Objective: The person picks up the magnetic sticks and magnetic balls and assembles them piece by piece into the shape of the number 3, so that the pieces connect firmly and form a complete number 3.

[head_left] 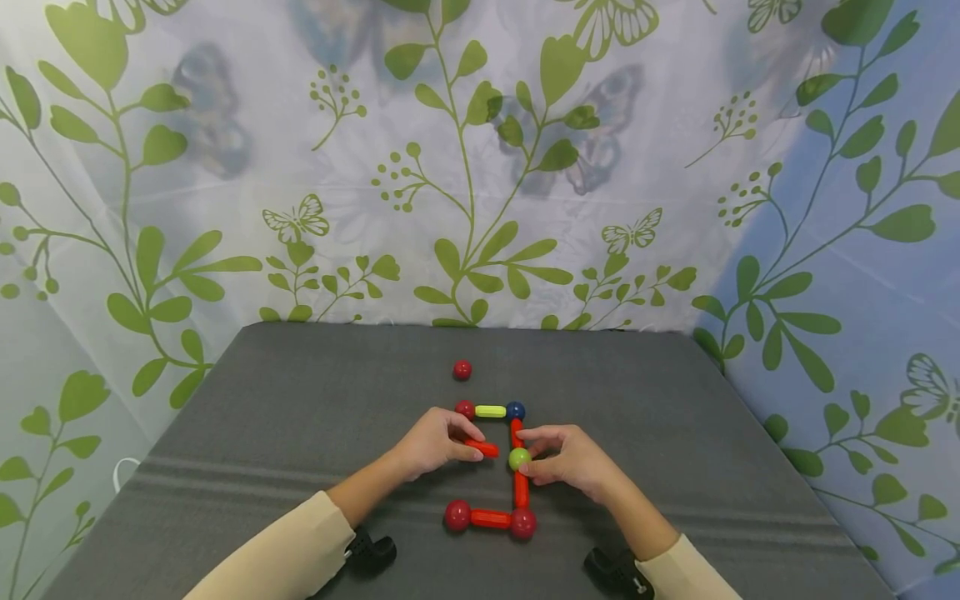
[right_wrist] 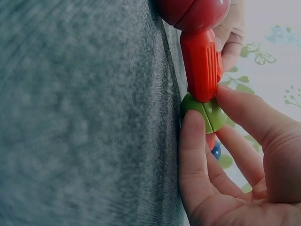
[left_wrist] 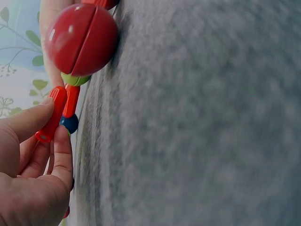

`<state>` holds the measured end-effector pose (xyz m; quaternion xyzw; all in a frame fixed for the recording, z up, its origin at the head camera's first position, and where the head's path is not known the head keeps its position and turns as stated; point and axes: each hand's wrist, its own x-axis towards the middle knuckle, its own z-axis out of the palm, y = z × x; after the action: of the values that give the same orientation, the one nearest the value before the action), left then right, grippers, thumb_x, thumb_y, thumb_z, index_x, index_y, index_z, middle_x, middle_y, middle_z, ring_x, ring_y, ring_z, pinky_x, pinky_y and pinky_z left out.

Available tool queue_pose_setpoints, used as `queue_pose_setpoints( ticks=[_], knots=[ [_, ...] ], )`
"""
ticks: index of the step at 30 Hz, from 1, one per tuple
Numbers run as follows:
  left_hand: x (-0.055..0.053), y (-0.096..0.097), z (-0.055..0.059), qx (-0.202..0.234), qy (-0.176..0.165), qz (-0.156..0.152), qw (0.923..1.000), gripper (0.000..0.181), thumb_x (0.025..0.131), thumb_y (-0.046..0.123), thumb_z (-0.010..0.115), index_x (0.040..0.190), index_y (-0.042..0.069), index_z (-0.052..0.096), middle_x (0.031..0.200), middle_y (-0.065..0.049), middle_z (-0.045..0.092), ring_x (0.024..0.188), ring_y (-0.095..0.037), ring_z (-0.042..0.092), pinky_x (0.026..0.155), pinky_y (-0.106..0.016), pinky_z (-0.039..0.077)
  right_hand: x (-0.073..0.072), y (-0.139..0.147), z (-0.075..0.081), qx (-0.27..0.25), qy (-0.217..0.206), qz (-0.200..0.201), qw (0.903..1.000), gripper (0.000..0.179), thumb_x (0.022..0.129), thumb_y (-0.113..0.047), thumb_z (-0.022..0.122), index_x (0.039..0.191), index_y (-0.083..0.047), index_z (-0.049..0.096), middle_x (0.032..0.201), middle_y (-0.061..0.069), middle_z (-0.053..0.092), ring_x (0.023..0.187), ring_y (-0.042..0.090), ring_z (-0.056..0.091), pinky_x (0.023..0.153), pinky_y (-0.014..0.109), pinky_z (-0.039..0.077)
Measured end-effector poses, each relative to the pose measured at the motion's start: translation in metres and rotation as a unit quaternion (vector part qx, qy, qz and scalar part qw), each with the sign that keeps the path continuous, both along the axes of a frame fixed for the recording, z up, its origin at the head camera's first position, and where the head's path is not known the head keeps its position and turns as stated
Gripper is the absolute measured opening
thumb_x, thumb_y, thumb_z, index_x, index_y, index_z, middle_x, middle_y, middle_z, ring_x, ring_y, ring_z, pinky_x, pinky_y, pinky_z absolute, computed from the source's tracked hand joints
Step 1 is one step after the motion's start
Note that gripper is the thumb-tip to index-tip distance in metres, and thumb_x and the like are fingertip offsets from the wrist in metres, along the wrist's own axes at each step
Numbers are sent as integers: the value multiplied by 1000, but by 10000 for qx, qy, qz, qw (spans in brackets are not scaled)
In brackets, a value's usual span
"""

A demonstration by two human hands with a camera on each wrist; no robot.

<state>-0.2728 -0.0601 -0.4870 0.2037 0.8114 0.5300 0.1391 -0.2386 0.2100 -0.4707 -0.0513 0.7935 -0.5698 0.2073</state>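
Observation:
Between its thumb and fingers my left hand (head_left: 435, 442) pinches a short red rod (head_left: 483, 449), held a little left of the green ball. My right hand (head_left: 567, 457) grips the green ball (head_left: 519, 459) from the right side. That ball joins two red rods in a line: the upper one runs to a blue ball (head_left: 515, 411), the lower rod (head_left: 521, 490) to a red ball (head_left: 523, 522). From the blue ball a yellow-green rod (head_left: 491, 412) leads left to a red ball (head_left: 464, 409). Along the bottom, another red rod (head_left: 491, 519) ends at a left red ball (head_left: 457, 516).
A loose red ball (head_left: 462, 370) lies farther back on the grey table (head_left: 337, 367). Behind the table hangs a curtain (head_left: 495, 192) with green leaves and butterflies. Dark wrist devices (head_left: 371, 552) sit by both cuffs.

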Motion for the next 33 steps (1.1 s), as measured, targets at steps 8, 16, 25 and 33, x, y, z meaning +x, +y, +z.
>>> queue_pose_setpoints(
  ticks=[8,16,25,33],
  knots=[
    [2,8,-2,1,-57,9,10000,15,82,10,86,95,12,79,93,-1,69,82,-18,61,71,-31,53,-1,-1,0,37,43,-5,10000,59,83,-10,86,138,-6,64,112,16,68,86,21,72,79,39,63],
    [4,12,-2,27,-63,-78,9999,16,81,8,86,95,11,79,91,-1,71,80,-17,61,69,-29,52,0,-1,-1,19,-2,-25,10000,60,82,-10,86,138,-6,64,113,15,68,87,22,73,79,39,63],
    [5,17,-3,15,-128,-86,9999,17,80,8,87,93,11,77,90,-2,70,79,-18,61,68,-29,51,-1,-1,-1,-2,1,-48,10000,60,81,-10,87,137,-5,65,112,16,68,86,21,73,79,39,63],
    [5,17,0,-193,-1,-225,9996,19,79,6,87,93,13,76,87,1,69,77,-16,61,67,-28,51,-1,-2,-3,39,67,-98,9999,56,81,-10,87,133,-4,67,109,15,69,85,21,72,78,38,63]
  ],
)
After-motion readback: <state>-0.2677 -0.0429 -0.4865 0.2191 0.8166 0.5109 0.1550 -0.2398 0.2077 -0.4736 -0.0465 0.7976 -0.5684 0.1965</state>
